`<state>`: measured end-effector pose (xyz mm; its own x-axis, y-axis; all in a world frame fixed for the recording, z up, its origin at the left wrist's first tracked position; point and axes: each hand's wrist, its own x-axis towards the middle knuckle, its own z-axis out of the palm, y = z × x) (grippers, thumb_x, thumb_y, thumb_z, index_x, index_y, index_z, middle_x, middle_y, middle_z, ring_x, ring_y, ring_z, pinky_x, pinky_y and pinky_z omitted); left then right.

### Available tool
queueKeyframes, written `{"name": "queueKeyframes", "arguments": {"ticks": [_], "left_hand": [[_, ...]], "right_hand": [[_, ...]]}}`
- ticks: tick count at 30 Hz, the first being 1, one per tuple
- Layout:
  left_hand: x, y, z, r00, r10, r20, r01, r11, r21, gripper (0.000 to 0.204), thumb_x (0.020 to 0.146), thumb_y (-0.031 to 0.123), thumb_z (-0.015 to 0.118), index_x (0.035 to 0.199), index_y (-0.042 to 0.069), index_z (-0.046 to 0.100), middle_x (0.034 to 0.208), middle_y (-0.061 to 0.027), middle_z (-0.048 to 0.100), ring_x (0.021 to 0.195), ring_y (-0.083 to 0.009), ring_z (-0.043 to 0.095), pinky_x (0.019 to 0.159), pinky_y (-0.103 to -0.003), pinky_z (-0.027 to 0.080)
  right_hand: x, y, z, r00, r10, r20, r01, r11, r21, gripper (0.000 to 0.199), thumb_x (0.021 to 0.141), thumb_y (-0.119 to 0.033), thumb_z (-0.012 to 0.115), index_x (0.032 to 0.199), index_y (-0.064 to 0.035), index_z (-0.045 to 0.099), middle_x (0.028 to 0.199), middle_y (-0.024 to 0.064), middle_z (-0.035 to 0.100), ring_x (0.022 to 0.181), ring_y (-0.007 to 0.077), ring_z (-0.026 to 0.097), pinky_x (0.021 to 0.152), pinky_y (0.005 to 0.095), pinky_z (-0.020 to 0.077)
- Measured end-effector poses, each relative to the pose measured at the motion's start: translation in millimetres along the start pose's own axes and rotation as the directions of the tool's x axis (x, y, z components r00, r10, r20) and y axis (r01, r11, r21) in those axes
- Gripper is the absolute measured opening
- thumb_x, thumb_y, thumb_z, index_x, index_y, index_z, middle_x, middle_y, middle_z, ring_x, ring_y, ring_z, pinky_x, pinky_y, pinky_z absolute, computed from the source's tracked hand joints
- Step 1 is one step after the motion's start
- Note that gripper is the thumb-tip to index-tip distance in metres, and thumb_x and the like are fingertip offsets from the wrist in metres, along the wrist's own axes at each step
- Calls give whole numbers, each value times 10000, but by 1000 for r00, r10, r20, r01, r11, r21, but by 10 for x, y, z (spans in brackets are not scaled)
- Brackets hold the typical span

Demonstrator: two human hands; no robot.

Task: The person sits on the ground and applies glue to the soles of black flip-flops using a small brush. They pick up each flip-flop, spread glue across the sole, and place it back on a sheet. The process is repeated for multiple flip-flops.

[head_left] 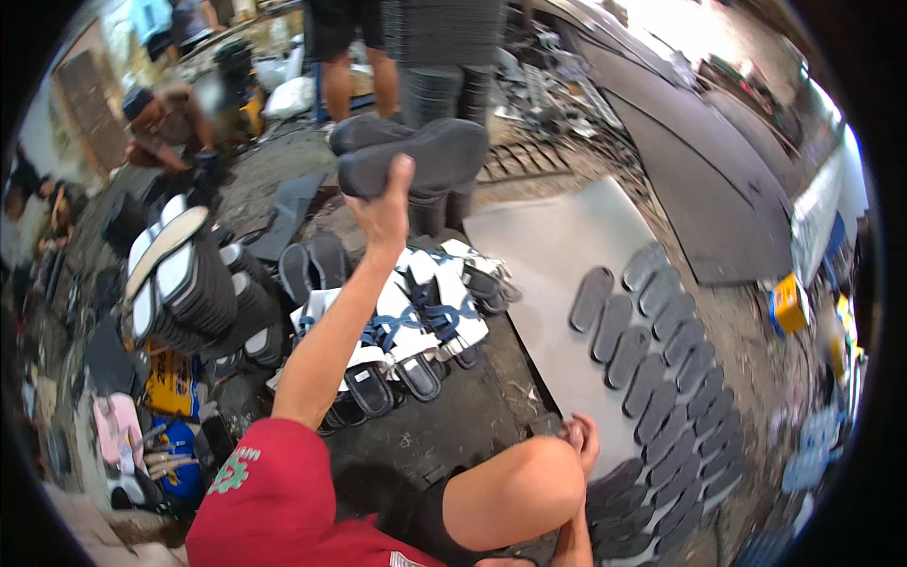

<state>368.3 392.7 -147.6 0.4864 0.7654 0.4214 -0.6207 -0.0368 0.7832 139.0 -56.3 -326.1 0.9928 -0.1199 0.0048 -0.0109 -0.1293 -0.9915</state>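
I have the left hand (381, 210) raised to the left of the grey sheet (529, 269), at about the level of its far edge. It is closed on the held soles (416, 163), a dark pair, one partly overlapping the other, with the thumb pressed against the nearer one. The right hand (581, 442) is low, just beside the sheet's near left edge, its fingers curled and partly hidden by the bare knee (529, 482); I cannot tell whether it holds anything.

On the right half of the sheet I see loose soles (628, 357) laid in slanting rows, crowding together toward its near end. Just left of the sheet lie sandals (397, 326) with white and navy parts, close together. Farther left of it, I make out stacked soles (203, 298) and a yellow bag (170, 383).

Beyond the sheet's far left corner stands a tall dark stack (444, 42), with a standing person's legs (385, 80) beside it. A crouching co-worker (179, 118) is well beyond the sheet, far to its left. To its right are dark panels (694, 161) and a yellow box (789, 302).
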Motion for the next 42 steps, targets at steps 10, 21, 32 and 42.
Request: {"name": "queueKeyframes", "arguments": {"ticks": [10,21,32,42], "left_hand": [[-2296,-405,257,-532,392,751,-494,577,-651,744,917,181,700,1619,111,463,1698,-222,431,1606,-392,395,1334,-620,275],[-3366,-432,-12,360,-107,927,-175,968,180,1030,781,-89,697,1712,6,267,1698,-260,317,1577,-434,347,1317,-508,291],[-4103,-1169,-1341,324,-848,420,515,530,673,532,1041,141,706,1515,-2,512,1436,-220,664,1191,-247,687,996,-366,565],[-3985,-883,-670,287,-873,394,490,487,723,561,1065,231,712,1536,24,489,1496,-186,619,1296,-242,620,1048,-382,517]], "right_hand": [[469,-462,97,893,322,314,-446,550,705,1001,1026,-481,751,1763,-217,126,1728,117,360,1457,248,566,1205,501,488],[540,107,-375,942,-177,-284,153,983,-104,1376,840,-274,911,1758,-150,-106,1482,276,500,1433,425,514,1220,543,429],[308,632,175,986,-114,-123,-57,463,-884,1368,751,-452,911,1789,-296,33,1377,245,561,1198,442,607,1036,596,477],[377,496,119,973,-125,-194,-90,570,-817,1319,771,-414,909,1782,-125,113,1361,277,578,1243,449,584,1082,569,438]]}}
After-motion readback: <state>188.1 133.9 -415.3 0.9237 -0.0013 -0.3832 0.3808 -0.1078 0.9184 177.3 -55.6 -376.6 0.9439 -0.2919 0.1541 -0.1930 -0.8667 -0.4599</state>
